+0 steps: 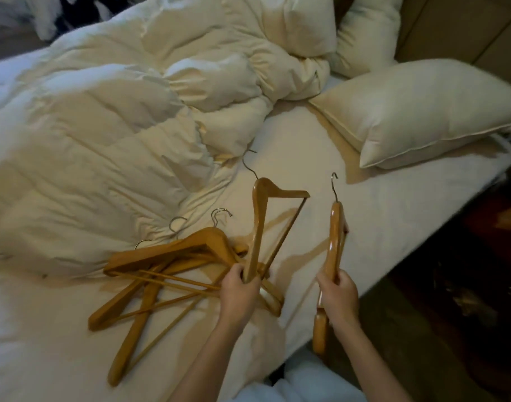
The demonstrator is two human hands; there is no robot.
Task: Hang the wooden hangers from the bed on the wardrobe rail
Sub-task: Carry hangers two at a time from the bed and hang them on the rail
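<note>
Early stage, by my read: you have 2 hangers in hand and nothing hung; the wardrobe rail is not in view.

Your left hand has its fingers wrapped around the lower end of 1 wooden hanger, lifted with its hook pointing toward the duvet. Your right hand is closed around the middle of a second hanger, seen edge-on, hook up.

Left to do: a tangled pile of hangers lies on the sheet just left of your left hand. 3 hooks show; the exact count I cannot tell, since arms and bars cross over each other. Expect snagging when you lift from it.

Surface: white bed sheet, soft and creased. A rumpled duvet fills the left side, touching the pile's hooks. 2 pillows sit at the head. Dim room, dark floor to the right.
</note>
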